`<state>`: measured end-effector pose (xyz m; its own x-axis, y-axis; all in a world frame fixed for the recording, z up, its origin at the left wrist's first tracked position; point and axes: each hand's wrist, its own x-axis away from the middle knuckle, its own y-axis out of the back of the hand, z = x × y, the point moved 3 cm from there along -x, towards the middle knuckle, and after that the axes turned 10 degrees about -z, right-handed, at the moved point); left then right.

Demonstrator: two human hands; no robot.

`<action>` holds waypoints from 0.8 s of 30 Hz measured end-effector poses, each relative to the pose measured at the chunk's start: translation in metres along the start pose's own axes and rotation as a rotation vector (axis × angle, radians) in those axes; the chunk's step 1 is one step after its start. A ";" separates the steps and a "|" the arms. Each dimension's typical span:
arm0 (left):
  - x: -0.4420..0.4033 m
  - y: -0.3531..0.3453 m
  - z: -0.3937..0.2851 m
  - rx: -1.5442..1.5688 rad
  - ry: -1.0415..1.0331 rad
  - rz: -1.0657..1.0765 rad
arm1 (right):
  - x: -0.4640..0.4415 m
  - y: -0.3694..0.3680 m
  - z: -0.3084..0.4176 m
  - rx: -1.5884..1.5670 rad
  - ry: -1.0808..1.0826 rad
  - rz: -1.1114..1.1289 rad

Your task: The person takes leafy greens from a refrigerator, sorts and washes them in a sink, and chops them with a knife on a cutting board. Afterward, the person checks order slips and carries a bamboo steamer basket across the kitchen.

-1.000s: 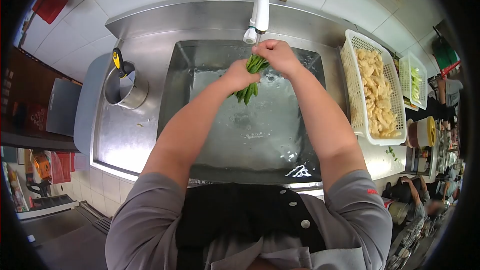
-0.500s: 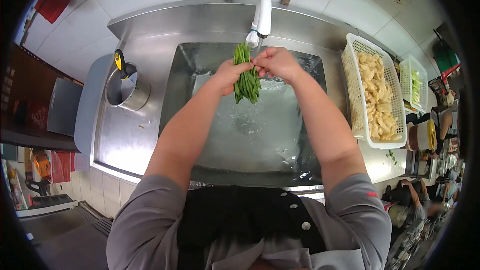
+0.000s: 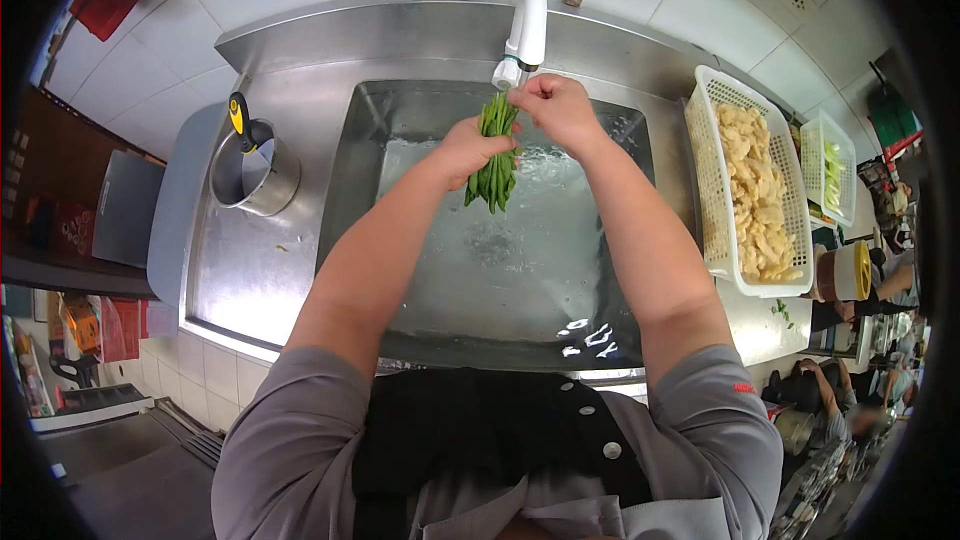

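A bunch of long green leaves [image 3: 495, 175] hangs upright over the water in the metal sink [image 3: 450, 338]. My left hand [image 3: 474, 152] is wrapped round its middle, with the thumb across the front. Close by the upper end of the leaves, my right hand [image 3: 560, 112] is closed in a pinch, its fingertips at the bunch's upper right edge. What lies between those fingertips is too small to make out. Just above both hands is the white faucet [image 3: 527, 25], its spout pointing down near the leaf tops.
Left of the sink stands a metal pot [image 3: 272, 185] with a yellow-and-black handled tool [image 3: 239, 120] in it. On the right are a white basket [image 3: 712, 210] of pale, lumpy food pieces and a smaller container [image 3: 845, 195] of cut greens. Other people are at the far right.
My right hand has risen slightly from the side of the bunch toward its top. The left hand keeps its grip, and the leaves hang slightly more tilted.
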<state>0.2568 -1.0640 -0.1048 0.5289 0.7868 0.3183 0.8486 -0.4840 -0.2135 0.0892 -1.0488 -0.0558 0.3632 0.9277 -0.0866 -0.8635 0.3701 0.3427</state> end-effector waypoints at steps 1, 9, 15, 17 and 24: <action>-0.001 0.001 0.001 -0.004 0.006 -0.012 | -0.003 0.002 -0.002 -0.063 0.007 -0.060; -0.002 0.016 -0.001 0.295 0.010 -0.117 | 0.017 0.015 0.021 0.080 -0.180 0.261; -0.004 -0.004 -0.007 0.304 0.044 0.173 | 0.015 -0.005 -0.005 -0.081 -0.226 0.233; -0.006 -0.006 -0.006 0.173 0.005 0.114 | 0.014 -0.004 -0.006 -0.034 -0.206 0.250; -0.043 0.001 0.012 0.079 -0.064 -0.253 | 0.022 0.001 -0.001 0.087 -0.222 0.333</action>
<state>0.2346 -1.0938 -0.1301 0.2957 0.9029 0.3120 0.9487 -0.2393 -0.2066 0.0965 -1.0281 -0.0583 0.1434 0.9593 0.2432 -0.9173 0.0366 0.3965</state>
